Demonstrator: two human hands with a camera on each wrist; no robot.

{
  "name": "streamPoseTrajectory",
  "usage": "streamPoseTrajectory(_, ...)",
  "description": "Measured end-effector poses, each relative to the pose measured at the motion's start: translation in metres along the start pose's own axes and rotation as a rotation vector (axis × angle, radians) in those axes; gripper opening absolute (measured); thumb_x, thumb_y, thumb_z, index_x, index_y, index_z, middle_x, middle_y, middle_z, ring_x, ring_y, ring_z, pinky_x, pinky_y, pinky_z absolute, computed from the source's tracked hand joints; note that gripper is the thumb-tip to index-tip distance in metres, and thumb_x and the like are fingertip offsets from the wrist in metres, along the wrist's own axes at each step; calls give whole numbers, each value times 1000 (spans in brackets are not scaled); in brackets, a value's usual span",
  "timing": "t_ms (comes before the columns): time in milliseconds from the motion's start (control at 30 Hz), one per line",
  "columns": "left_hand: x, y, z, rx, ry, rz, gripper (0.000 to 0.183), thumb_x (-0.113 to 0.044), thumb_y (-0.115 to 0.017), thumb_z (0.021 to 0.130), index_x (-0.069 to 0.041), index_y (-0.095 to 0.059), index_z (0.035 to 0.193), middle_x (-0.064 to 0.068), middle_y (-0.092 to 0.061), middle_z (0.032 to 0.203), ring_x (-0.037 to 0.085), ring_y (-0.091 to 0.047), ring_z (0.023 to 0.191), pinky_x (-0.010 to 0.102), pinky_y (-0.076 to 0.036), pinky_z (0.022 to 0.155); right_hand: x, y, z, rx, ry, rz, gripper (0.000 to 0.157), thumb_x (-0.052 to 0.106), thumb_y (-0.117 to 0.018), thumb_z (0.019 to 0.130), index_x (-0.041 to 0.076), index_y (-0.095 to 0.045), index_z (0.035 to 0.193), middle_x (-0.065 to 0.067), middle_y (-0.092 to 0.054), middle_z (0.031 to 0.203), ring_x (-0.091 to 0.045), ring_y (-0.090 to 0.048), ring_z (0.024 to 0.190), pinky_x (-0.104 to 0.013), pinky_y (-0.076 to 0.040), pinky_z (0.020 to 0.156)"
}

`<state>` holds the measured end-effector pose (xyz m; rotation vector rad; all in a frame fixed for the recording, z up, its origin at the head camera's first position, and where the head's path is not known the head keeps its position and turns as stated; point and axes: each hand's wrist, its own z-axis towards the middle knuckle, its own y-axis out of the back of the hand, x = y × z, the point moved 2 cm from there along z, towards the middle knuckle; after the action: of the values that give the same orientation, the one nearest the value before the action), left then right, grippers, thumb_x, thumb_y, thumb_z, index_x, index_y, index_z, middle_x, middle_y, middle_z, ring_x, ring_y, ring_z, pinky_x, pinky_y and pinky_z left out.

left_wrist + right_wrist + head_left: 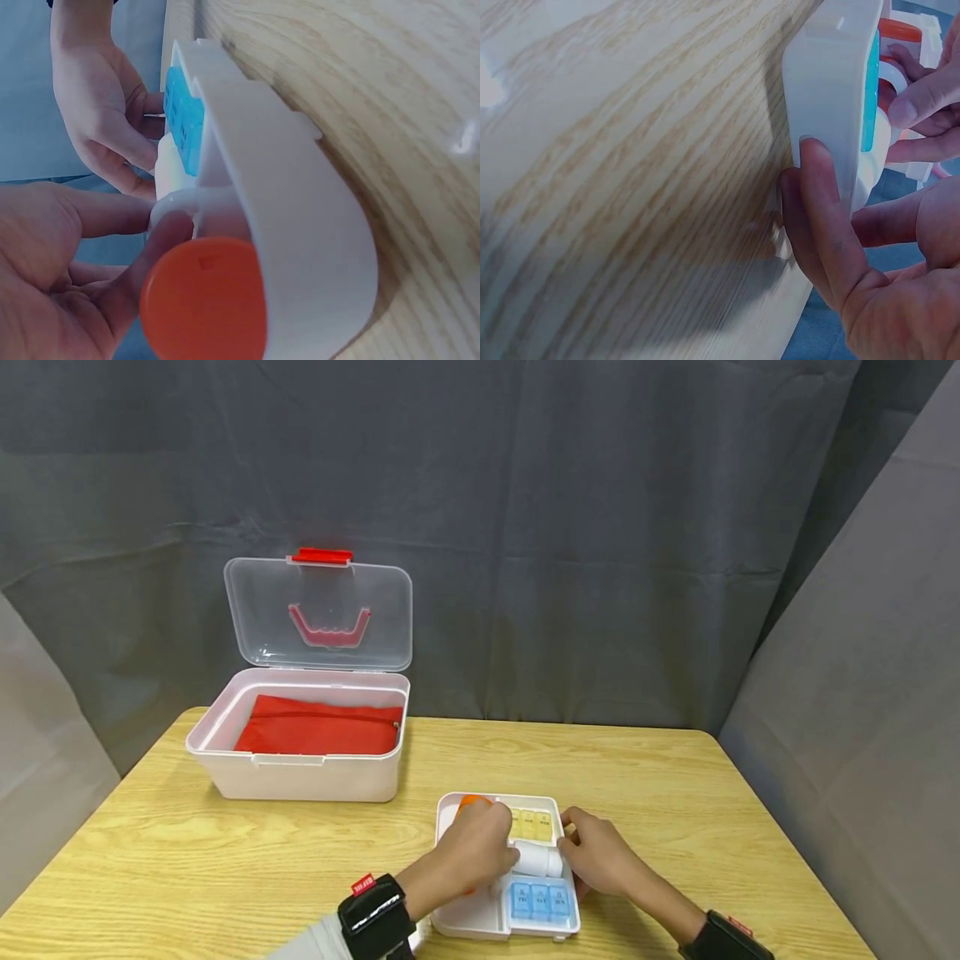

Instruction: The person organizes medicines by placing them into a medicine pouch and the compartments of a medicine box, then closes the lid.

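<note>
A shallow white case point(465, 927) lies on the table beneath both hands. My left hand point(480, 839) reaches over its left compartment, thumb and finger pinching a white rounded piece point(174, 204) that looks ring-like in the right wrist view; its kind is unclear. Beside those fingertips lies a white cylinder point(537, 858), between a yellow pill organizer point(531, 824) and a blue pill organizer point(540, 902). An orange round-topped item point(202, 300) sits partly hidden under the left hand. At the case's right wall, my right hand point(603, 856) grips the edge, fingers outside, thumb near the cylinder.
Behind and to the left stands a pink-white box point(315, 778) with its clear lid point(262, 618) raised. A red zippered pouch point(322, 727) lies inside it. The wooden table point(660, 785) ends at a dark grey cloth point(600, 568) behind.
</note>
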<state>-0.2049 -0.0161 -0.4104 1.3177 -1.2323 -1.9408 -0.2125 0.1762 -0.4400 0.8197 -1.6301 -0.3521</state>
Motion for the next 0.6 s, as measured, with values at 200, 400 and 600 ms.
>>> streamPoseTrajectory(200, 2, 0, 1, 7, 32, -31, 35, -8, -79, 75, -15, -49, 57, -7, -42, 53, 8, -40, 46, 20, -33, 40, 1, 1, 0, -5, 6, -9, 31, 5, -54, 100, -8, -52, 128, -14, -70, 90, -22, -67, 53, -38, -57, 45)
streamPoseTrajectory(400, 2, 1, 5, 3, 44, -48, 35, -5, -79, 70, -15, -49, 56, -6, -43, 53, 8, -41, 46, 20, -33, 39, 2, 1, 0, -23, 14, -27, 31, 4, -55, 99, -8, -54, 127, -13, -70, 88, -21, -67, 55, -37, -57, 46)
streamPoseTrajectory(600, 5, 5, 7, -1, 58, -34, 45, -2, -78, 66, -18, -39, 52, -9, -31, 50, 7, -33, 45, 20, -26, 38, 3, 2, -2, -4, 46, 31, 30, 2, -56, 97, -13, -54, 123, -14, -70, 82, -24, -69, 53, -39, -59, 48)
